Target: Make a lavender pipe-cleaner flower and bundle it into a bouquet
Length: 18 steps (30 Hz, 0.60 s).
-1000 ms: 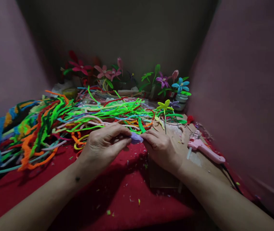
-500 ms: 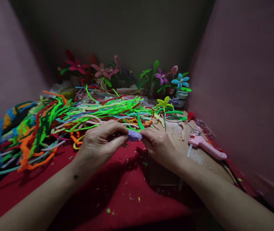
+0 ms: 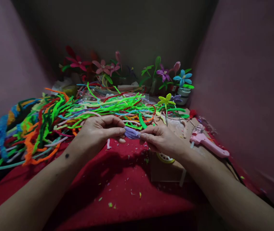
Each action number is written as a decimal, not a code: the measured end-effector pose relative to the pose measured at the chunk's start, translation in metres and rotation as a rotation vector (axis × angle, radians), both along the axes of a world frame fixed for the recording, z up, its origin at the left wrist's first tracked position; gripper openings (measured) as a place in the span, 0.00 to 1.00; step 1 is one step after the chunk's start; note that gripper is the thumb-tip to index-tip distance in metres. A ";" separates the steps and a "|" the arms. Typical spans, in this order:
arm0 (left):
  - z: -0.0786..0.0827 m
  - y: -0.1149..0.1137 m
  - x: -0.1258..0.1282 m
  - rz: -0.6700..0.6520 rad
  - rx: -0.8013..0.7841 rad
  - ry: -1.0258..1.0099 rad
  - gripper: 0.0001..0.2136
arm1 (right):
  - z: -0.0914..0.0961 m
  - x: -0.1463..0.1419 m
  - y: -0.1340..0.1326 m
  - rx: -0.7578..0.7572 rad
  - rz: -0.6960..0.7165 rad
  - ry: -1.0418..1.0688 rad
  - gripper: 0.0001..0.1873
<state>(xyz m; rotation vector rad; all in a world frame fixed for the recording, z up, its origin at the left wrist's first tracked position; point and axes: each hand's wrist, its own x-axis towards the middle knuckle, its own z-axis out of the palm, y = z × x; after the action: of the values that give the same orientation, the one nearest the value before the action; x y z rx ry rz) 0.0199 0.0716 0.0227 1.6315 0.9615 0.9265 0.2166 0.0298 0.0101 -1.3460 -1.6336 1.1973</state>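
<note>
My left hand [image 3: 100,130] and my right hand [image 3: 159,141] meet over the red cloth [image 3: 122,189], and both pinch a short folded piece of lilac pipe cleaner [image 3: 131,132] between thumb and fingers. The left fingers grip its left end, the right fingers its right end. Just behind the hands lies a big loose heap of pipe cleaners [image 3: 79,112], mostly green, orange, red and blue. A yellow-green pipe cleaner flower [image 3: 165,100] on a stem stands just beyond my right hand.
A pink glue gun [image 3: 207,142] lies on a cardboard sheet [image 3: 175,170] at the right. Finished pipe cleaner flowers [image 3: 103,67] in pots line the back wall, with a blue one [image 3: 183,78] at the right. Small trimmings dot the cloth. Walls close in on both sides.
Both hands have lifted a little off the cloth with the lilac piece, and it now looks stretched longer between them. A round yellow thing shows under my right wrist.
</note>
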 end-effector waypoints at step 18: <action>0.005 -0.006 0.001 0.026 0.130 0.037 0.09 | 0.003 -0.005 -0.002 0.017 -0.054 -0.021 0.10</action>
<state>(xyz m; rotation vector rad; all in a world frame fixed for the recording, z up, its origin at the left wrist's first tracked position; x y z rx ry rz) 0.0209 0.0657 0.0279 1.7544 0.9659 0.9976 0.2115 0.0276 0.0135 -1.3881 -1.6084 1.1392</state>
